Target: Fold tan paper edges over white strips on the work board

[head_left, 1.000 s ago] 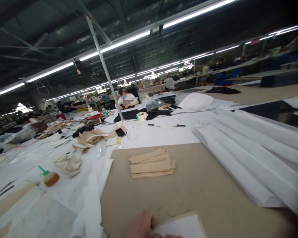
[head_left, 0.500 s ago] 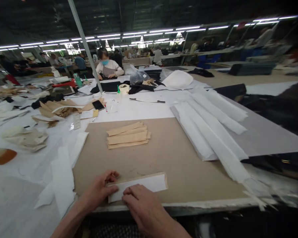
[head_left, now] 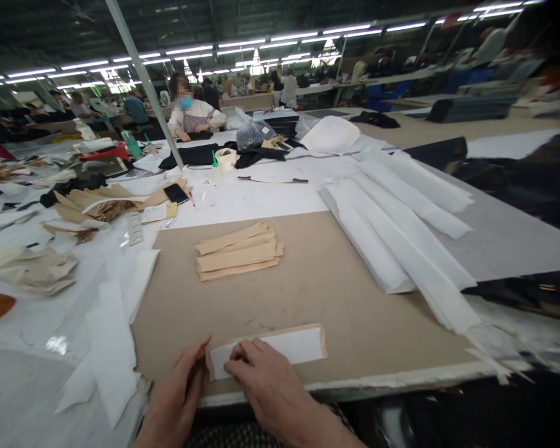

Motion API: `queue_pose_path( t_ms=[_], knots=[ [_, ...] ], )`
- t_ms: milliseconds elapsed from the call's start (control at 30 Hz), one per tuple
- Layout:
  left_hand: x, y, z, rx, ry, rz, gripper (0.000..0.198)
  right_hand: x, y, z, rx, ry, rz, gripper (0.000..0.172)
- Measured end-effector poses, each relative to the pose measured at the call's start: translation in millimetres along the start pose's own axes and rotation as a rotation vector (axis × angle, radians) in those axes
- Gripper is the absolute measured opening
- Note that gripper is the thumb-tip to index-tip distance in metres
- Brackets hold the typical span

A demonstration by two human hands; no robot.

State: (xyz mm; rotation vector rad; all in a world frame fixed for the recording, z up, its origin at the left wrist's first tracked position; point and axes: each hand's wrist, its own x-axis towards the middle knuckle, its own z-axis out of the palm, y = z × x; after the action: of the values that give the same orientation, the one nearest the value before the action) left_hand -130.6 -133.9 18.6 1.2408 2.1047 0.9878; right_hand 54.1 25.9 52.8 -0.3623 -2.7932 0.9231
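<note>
A tan fabric strip topped with a white lining piece [head_left: 280, 348] lies near the front edge of a brown board [head_left: 336, 292]. My left hand [head_left: 177, 392] rests flat beside the strip's left end, fingers together and extended. My right hand [head_left: 266, 386] lies on the strip's left part, its fingertips pressing down on the white lining. Neither hand grips anything. A stack of tan strips [head_left: 238, 252] sits farther back on the board.
Long white fabric strips [head_left: 401, 236] lie to the right, more white pieces [head_left: 107, 336] to the left. Tan scraps [head_left: 93, 205], a phone [head_left: 176, 193] and a tape roll [head_left: 225, 158] sit farther back. A seated person [head_left: 193, 115] works at the table's far side.
The view has tipped down from the hall to the board. My left hand slid off the strip to its left end; my right hand stays pressing on the white lining.
</note>
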Motion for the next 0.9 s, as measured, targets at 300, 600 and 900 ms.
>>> queue_pose_path(
  t_ms=[300, 600, 900],
  knots=[
    [-4.5, -9.0, 13.7, 0.319, 0.373, 0.078, 0.038, 8.6, 12.6, -14.4, -0.022, -0.076, -0.308, 0.030],
    [-18.4, -18.1, 15.5, 0.515, 0.307, 0.331, 0.022, 14.1, 14.5, -14.9, -0.081, -0.117, -0.355, 0.026],
    [-24.4, -31.3, 12.5, 0.593, 0.279, 0.515, 0.034, 12.0, 14.8, -13.6, -0.081, -0.100, -0.364, 0.023]
  ],
)
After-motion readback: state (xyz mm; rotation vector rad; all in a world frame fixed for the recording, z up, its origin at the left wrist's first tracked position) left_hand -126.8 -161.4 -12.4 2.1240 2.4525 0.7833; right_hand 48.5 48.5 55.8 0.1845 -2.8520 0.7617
